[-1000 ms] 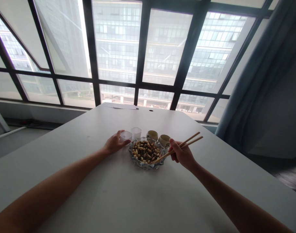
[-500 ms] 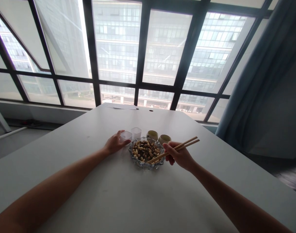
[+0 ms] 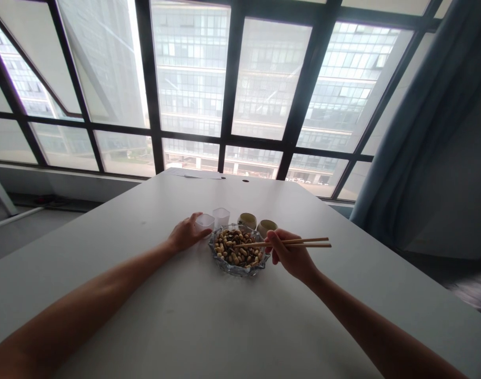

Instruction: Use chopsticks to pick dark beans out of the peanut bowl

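Note:
My left hand [image 3: 186, 233] is closed round a small translucent plastic cup [image 3: 204, 222] standing on the table. A second translucent cup [image 3: 221, 216] stands right behind it. In my right hand [image 3: 290, 251] is a pair of wooden chopsticks [image 3: 307, 242], their tips over the middle of the heap in a glass bowl [image 3: 240, 271]. That heap mixes peanuts in the shell [image 3: 236, 258] with dark striped seeds. Whether the tips pinch anything is too small to tell. Two olive-coloured round cups [image 3: 247, 220] stand behind the bowl, the right one partly hidden by my right hand.
Everything rests on a long white table [image 3: 177, 316]. Papers [image 3: 197, 173] lie at its far end, beside a dark round hole [image 3: 246, 181]. Windows rise beyond, and a blue-grey curtain [image 3: 414, 131] hangs at the right.
The chopstick tips have moved from the near side of the bowl up to the middle of the heap, and the sticks lie flatter. My left hand stays on the plastic cup.

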A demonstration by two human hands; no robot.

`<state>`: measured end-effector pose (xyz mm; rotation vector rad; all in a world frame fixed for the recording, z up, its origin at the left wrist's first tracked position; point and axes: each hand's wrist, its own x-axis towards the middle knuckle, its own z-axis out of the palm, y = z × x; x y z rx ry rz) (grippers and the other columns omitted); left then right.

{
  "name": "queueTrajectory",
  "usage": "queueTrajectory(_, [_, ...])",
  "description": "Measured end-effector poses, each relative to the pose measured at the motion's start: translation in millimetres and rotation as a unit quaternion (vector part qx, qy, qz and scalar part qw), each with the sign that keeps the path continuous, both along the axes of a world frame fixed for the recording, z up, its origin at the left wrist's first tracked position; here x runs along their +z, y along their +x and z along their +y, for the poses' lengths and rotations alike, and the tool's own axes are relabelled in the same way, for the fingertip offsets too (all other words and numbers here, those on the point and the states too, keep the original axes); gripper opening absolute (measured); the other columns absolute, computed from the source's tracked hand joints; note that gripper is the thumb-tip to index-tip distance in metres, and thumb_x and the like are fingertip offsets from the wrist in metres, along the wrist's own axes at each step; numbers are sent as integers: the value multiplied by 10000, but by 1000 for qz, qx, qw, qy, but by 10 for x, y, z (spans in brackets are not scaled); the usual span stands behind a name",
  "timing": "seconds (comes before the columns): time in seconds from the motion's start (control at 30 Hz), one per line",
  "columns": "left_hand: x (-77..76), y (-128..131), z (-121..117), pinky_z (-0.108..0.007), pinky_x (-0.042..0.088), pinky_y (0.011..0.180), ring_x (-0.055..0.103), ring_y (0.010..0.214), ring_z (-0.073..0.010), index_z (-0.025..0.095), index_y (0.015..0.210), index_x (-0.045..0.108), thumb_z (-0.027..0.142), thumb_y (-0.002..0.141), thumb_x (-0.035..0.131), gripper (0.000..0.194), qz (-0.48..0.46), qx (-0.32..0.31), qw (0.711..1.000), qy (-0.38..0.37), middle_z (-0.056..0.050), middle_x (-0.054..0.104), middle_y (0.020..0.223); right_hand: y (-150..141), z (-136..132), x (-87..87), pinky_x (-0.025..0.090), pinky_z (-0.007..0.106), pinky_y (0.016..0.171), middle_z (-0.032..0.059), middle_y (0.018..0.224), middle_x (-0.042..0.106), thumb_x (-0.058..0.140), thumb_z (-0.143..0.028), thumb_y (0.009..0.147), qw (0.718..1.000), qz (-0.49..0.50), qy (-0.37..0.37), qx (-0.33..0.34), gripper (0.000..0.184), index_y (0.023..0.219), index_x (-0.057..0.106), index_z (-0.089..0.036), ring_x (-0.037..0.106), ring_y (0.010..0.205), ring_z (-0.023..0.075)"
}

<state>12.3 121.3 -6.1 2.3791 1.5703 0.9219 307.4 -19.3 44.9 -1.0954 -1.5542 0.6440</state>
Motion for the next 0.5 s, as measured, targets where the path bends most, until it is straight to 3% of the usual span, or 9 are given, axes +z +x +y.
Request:
queueTrajectory(0.17, [14,12,-17,-421,494,915,650,1070,-327,174,1371,454,651,805,559,748,17,-2,1000,1,-163,667,1216,0,2,25,424,202,337,35,490,625,572,-733,824,998,2,-44,41,602,626,620,-166,552,362,121])
queueTrajectory(0.33, [8,19,-23,-407,498,909,654,1061,-315,201,1372,451,649,804,562,732,14,0,1000,-2,-139,676,1201,51,32,60,426,204,316,36,447,613,535,-774,810,998,31,-60,17,641,607,606,-170,557,330,133])
queueTrajectory(0.5, [-10,7,-4,-410,500,911,654,1060,-314,200,1364,461,658,796,568,738,7,-7,1000,4,-140,672,1210,-2,-5,68,405,190,326,26,483,627,577,-728,820,992,-17,-87,89,600,618,591,-163,559,347,120])
